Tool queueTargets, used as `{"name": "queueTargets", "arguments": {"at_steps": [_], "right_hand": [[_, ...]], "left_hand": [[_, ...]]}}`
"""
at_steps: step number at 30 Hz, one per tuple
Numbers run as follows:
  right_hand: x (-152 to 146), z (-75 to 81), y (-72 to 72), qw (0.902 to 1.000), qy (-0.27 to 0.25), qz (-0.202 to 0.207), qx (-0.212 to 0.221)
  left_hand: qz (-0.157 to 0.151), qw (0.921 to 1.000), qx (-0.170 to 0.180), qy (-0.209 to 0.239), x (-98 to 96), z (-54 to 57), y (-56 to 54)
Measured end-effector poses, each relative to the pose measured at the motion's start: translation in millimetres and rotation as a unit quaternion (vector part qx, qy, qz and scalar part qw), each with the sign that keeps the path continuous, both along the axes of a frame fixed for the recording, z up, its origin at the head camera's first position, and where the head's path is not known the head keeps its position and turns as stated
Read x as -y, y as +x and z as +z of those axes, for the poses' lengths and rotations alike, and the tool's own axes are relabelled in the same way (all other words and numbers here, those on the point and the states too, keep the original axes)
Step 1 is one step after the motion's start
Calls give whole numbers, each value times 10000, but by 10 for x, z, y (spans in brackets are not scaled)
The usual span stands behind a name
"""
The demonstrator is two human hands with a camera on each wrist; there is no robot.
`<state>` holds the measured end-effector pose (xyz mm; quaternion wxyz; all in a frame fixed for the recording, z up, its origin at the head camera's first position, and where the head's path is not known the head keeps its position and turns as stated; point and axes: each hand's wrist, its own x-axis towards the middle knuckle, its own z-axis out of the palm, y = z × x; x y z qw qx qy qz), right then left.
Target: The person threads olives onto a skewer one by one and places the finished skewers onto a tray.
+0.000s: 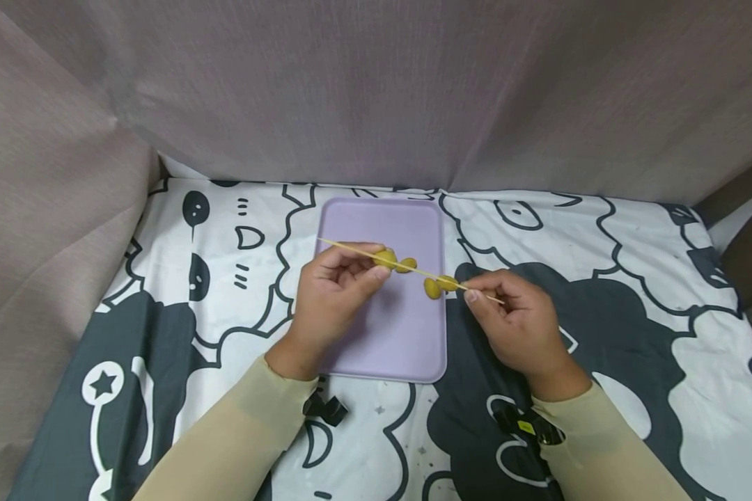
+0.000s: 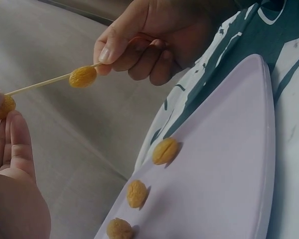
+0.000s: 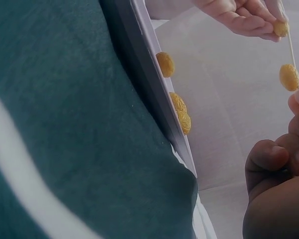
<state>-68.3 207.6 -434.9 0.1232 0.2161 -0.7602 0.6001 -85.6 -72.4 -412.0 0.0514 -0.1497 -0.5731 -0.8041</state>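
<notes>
A thin wooden skewer slants across between the two hands, over the tray. My right hand pinches it near its lower right end. Just ahead of those fingertips, a yellow wrinkled fruit is threaded on the skewer. Farther along, my left hand holds a second yellow fruit between thumb and fingers, with the skewer running at it and its tip showing beyond. Three more fruits lie on the tray: one by the edge, another beside it, and a third.
The lilac tray lies on a cloth printed with black-and-white cartoon figures. Grey-brown fabric hangs behind the table and along its left side. Dark wrist devices, one being a black band, sit at both sleeves.
</notes>
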Motion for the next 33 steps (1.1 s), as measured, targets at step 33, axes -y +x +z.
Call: {"name": "queueTargets", "arguments": {"at_steps": [33], "right_hand": [[43, -7, 34, 9998, 119, 16, -163]], "left_hand": [[-316, 9975, 100, -625, -101, -53, 68]]}}
